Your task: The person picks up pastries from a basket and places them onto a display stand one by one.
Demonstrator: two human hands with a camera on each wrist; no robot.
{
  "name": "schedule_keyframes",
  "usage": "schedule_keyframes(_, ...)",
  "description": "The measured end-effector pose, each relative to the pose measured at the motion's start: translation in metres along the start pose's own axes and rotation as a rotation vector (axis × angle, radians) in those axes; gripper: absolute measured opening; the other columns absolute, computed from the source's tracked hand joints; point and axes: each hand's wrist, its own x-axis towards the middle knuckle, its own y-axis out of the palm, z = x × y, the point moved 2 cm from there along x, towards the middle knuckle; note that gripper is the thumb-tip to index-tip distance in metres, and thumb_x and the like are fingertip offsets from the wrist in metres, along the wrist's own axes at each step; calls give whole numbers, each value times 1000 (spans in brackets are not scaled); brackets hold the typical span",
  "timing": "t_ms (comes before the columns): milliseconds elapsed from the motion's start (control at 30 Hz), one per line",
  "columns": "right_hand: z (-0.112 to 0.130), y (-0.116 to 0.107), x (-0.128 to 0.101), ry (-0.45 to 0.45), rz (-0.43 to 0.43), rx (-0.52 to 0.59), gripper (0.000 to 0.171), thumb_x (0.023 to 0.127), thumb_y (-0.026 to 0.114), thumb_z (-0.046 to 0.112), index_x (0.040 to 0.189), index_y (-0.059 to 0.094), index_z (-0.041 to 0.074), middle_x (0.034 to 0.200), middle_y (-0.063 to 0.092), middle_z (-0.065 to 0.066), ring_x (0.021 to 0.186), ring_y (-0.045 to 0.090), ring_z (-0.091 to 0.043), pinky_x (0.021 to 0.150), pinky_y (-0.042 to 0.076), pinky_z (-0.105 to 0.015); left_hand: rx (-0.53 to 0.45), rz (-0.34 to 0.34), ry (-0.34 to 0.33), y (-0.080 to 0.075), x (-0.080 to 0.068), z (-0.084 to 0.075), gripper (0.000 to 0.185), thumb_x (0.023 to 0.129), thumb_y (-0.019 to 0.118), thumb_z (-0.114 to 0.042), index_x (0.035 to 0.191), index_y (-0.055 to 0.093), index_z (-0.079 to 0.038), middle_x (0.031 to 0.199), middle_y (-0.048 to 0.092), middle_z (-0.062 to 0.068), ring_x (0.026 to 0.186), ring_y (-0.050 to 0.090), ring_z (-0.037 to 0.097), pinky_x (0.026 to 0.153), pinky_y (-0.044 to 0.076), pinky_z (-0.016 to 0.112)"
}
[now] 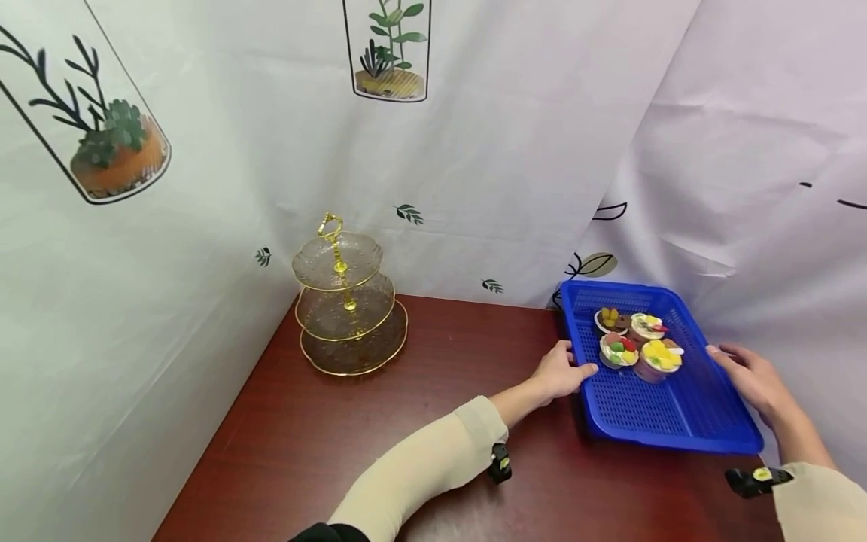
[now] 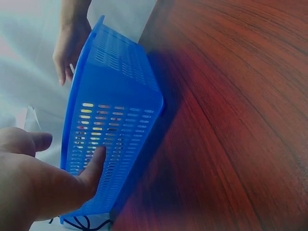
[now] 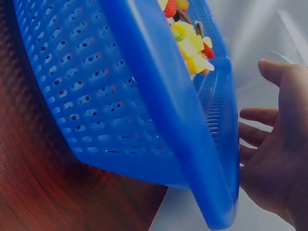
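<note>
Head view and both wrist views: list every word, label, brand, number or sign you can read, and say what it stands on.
None: no readable text in any view.
The backdrop cloth bears only plant drawings.
The blue tray, the cupcakes, the tiered glass stand and the wooden table bear no lettering.

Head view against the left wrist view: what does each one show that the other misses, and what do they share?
Only the head view shows the three-tier glass stand with gold rims, the four small fruit-topped tarts inside the tray, and the plant-print white backdrop.

Only the left wrist view shows the tray's slotted outer side wall up close, with the left hand's fingers against it.

Both show the blue perforated plastic tray, the dark red wooden table, the left hand at one side and the right hand at the other.
</note>
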Motion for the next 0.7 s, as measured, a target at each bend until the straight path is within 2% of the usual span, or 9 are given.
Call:
schedule_keyframes(100,-2,1,0,-4,9,13,75,114,35,41,149,30,-24,145,32,-54,126,39,-69,96,39,-74,6,-10,11,1,1,-1,52,96,81,-20,140,56,-7,111,69,5,72,67,13,68,61,30)
schedule_keyframes(167,-2,1,1,-25,11,7,68,115,34,36,148,33,-24,143,36,-53,123,44,-67,92,48,-62,6,-21,13,1,3,-1,52,96,80,-18,141,56,-7,112,69,5,76,68,13,70,62,31)
schedule_keyframes(233,-2,1,3,-46,13,-8,62,115,34,29,146,36,-25,141,39,-52,118,49,-64,82,51,-45,2,-27,7,1,4,-1,54,96,80,-16,144,55,-7,115,69,6,80,70,15,73,63,32)
schedule_keyframes(333,-3,1,5,-76,7,-30,54,114,34,20,143,39,-26,134,46,-52,108,57,-56,68,46,-26,46,-30,14,1,6,0,56,96,80,-17,146,55,-9,118,69,5,94,69,15,84,61,32)
schedule_keyframes(433,-6,2,5,-88,-2,-39,50,114,35,16,142,39,-26,128,50,-50,99,62,-47,63,46,-21,102,-36,47,-1,7,1,56,95,81,-20,145,57,-10,119,70,4,105,66,14,94,56,30)
schedule_keyframes(533,-9,3,3,-81,-20,-54,50,114,37,16,140,41,-26,124,52,-50,96,63,-47,64,50,-26,132,-39,80,-2,6,2,57,93,83,-21,143,58,-10,118,71,3,109,65,13,96,53,28)
schedule_keyframes(600,-9,4,1,-72,-28,-66,51,115,37,18,139,41,-26,125,51,-51,99,61,-54,69,54,-37,134,-39,93,-3,6,3,58,92,84,-21,142,59,-11,117,71,3,109,65,13,96,52,27)
schedule_keyframes(700,-10,7,-3,-74,-31,-77,51,115,36,19,138,40,-26,126,48,-53,105,57,-62,77,52,-56,133,-33,95,-4,3,5,57,91,85,-21,142,59,-11,118,71,2,108,65,13,95,52,26)
